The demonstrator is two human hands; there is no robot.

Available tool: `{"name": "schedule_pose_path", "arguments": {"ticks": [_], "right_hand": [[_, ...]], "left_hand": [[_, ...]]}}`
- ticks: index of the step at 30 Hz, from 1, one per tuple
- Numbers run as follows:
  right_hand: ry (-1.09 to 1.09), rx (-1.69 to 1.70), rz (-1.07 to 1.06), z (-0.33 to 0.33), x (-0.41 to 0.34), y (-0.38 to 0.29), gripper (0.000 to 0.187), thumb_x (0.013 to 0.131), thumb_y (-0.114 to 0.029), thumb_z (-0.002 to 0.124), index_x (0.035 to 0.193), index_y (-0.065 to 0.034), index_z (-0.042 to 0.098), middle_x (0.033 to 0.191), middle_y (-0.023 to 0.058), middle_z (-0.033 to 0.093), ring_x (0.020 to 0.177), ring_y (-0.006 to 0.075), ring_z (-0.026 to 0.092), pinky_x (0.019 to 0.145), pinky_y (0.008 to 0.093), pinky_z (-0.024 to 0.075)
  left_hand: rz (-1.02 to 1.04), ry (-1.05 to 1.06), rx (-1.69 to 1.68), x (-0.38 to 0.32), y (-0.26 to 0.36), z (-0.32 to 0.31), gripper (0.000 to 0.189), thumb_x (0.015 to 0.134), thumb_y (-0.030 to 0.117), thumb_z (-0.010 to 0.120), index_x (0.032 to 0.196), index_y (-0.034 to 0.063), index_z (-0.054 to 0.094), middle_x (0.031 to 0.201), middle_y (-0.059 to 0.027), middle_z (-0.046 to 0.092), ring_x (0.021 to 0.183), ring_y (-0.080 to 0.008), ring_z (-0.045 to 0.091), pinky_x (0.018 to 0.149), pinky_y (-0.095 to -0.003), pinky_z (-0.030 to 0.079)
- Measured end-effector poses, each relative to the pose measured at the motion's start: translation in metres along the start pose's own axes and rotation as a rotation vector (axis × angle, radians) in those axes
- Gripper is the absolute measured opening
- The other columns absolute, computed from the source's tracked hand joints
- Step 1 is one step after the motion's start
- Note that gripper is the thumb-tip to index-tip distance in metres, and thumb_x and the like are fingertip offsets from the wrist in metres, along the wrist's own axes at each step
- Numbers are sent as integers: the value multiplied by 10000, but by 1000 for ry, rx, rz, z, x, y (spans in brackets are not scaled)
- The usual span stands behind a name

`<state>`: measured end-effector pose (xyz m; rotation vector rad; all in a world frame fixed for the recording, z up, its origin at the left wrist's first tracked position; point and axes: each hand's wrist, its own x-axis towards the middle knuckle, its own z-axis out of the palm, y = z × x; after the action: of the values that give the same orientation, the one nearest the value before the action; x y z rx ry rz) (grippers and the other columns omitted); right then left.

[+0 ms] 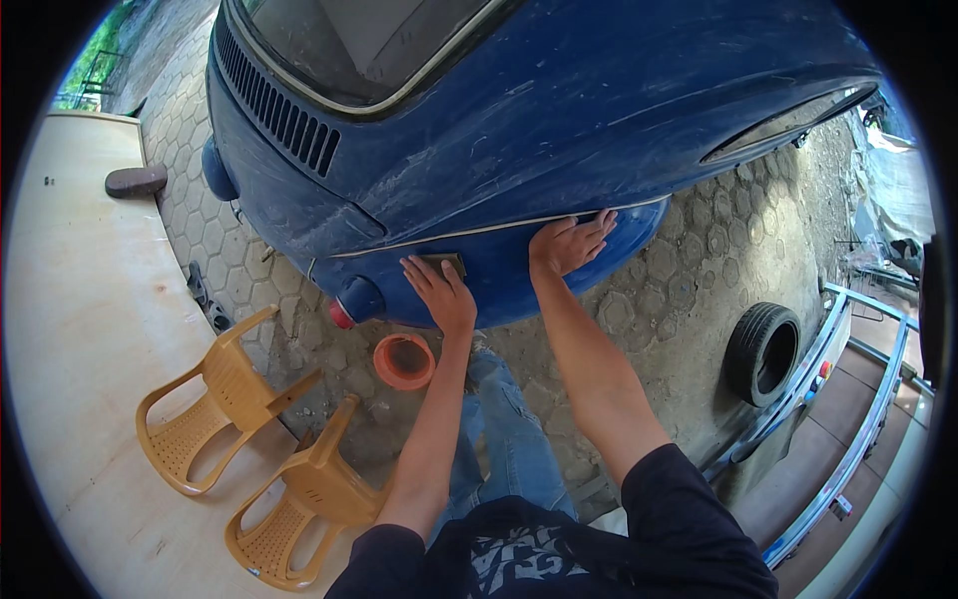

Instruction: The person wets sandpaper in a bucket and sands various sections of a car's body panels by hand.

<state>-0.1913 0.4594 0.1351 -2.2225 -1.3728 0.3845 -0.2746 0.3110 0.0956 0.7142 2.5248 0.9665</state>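
A blue car body (479,165) with dull, scuffed paint fills the upper middle of the head view. My left hand (447,293) lies on the blue fender (501,296), its fingers over a brownish rectangular pad (451,263), perhaps a sanding pad. Whether the fingers grip the pad or only press on it, I cannot tell. Farther right, my right hand (572,241) rests palm down across the fender near its pale edge strip (494,226), fingers slightly apart, with nothing seen in it. A round tail lamp housing (362,298) with a red lens stands left of my left hand.
An orange bucket (404,362) stands on the paving below the fender. Two tan plastic chairs (224,374) lie tipped at the lower left by a large pale board (82,299). A tire (762,353) and a metal frame (808,479) are at the right.
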Motion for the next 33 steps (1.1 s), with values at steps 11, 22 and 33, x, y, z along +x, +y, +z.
{"name": "schedule_pose_path", "arguments": {"ticks": [11, 22, 33], "right_hand": [[52, -125, -31, 5, -8, -3, 634, 956, -259, 262, 1526, 1, 166, 1589, 206, 208, 1495, 340, 173, 1222, 500, 169], [60, -162, -7, 6, 1, 5, 637, 966, -315, 202, 1523, -7, 168, 1586, 199, 215, 1496, 330, 170, 1216, 500, 192], [50, -228, 2, 7, 5, 13, 627, 991, -326, 201, 1528, -6, 161, 1586, 167, 213, 1476, 319, 223, 1215, 457, 219]], "left_hand": [[-610, 41, -58, 75, -63, -10, 686, 1059, 419, 185, 1550, -40, 52, 1642, -190, 36, 1519, -351, 40, 1217, -507, 95], [-526, 61, -66, 55, -51, -14, 718, 1054, 465, 228, 1561, -11, 48, 1633, -216, 60, 1515, -360, 70, 1209, -538, 79], [-326, -125, 35, 17, -41, -8, 781, 1037, 509, 256, 1553, -33, 32, 1635, -220, 27, 1521, -347, 14, 1215, -523, 62]]}}
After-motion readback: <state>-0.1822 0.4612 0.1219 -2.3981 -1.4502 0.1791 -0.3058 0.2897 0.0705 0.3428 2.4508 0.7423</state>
